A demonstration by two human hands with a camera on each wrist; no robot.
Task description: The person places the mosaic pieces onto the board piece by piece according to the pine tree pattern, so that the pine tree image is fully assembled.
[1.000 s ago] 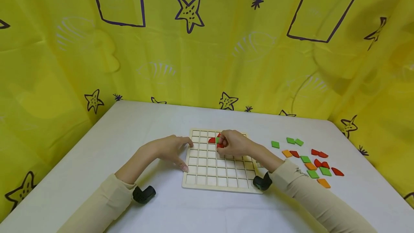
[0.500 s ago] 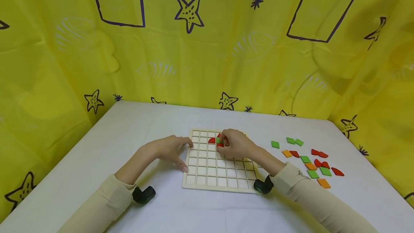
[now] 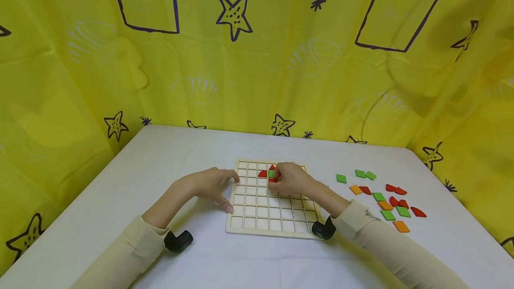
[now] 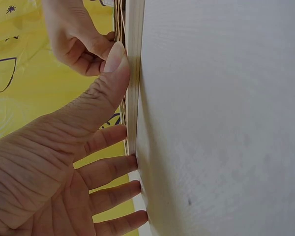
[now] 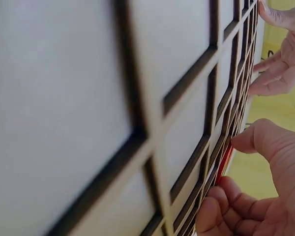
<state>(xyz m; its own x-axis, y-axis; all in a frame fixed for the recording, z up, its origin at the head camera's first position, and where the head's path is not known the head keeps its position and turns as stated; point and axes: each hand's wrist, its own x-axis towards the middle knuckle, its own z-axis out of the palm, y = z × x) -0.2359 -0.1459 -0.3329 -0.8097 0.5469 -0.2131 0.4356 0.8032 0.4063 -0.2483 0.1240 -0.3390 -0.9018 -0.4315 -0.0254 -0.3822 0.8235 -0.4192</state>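
Observation:
A wooden grid board (image 3: 257, 234) lies on the white table. My left hand (image 3: 210, 187) rests at its left edge, thumb and fingers spread and fairly straight; in the left wrist view the thumb (image 4: 110, 69) presses the rim. My right hand (image 3: 293, 178) is over the upper middle cells, thumb and curled fingers pinching a red tile (image 5: 225, 163) at the grid. Part of that tile is hidden by the hand. Just beyond it sit a green square tile (image 3: 271, 173), a red rounded tile (image 3: 263, 174) to the left and another red tile (image 3: 272, 167) behind.
Loose tiles lie on the table right of the board: green squares (image 3: 341, 178), orange squares (image 3: 400, 226) and red rounded pieces (image 3: 418, 212). A yellow patterned curtain (image 3: 257, 79) stands behind the table. A black wrist camera (image 3: 323, 229) overlaps the board's lower right corner.
My right hand shifts only slightly at the same cells, the red tile staying under its fingers. The left hand and the board keep their places.

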